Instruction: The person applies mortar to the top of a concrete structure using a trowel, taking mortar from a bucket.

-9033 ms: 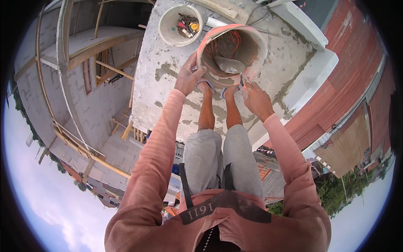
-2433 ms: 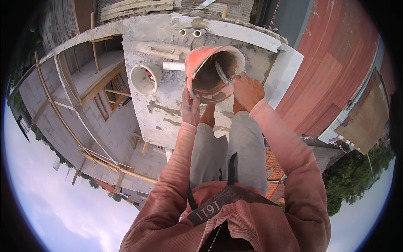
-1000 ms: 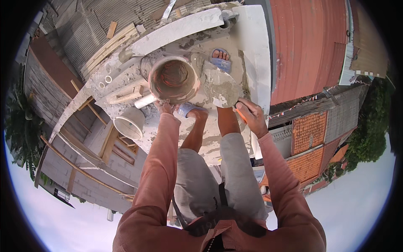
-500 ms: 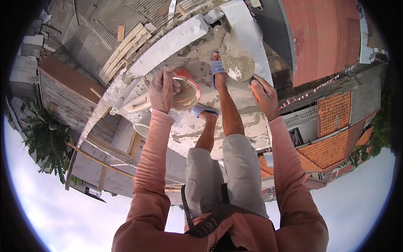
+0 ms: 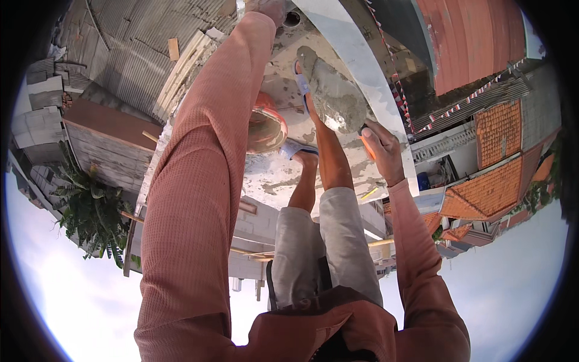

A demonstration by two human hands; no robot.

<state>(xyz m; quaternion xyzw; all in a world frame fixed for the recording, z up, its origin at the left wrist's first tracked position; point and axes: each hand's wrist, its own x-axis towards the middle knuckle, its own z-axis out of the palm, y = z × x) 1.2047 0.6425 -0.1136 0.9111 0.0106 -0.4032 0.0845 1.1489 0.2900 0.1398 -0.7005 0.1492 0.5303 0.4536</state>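
My right hand (image 5: 386, 151) is wrapped around the orange handle of a trowel (image 5: 366, 146). Wet grey mortar (image 5: 335, 90) lies in front of that hand, over where the blade would be, so the blade's outline is hard to make out. My left arm reaches far forward, and my left hand (image 5: 270, 8) is at the top edge of the picture beside a dark round hole (image 5: 292, 19). Its fingers are cut off or hidden. A red bucket (image 5: 283, 113) with a muddy, wet inside stands left of my feet, partly behind my left sleeve.
I stand in blue sandals (image 5: 303, 84) on a mortar-stained concrete slab (image 5: 271, 181), high above roofs. A pale low wall (image 5: 356, 51) borders it on the right. Corrugated roofing (image 5: 139, 48) lies to the left, orange tiles (image 5: 497, 139) to the right. A string of small flags (image 5: 443, 114) hangs beyond the wall.
My left hand has gone from beside the bucket to the far top edge. My view has shifted; the right hand still grips the trowel and has moved little.
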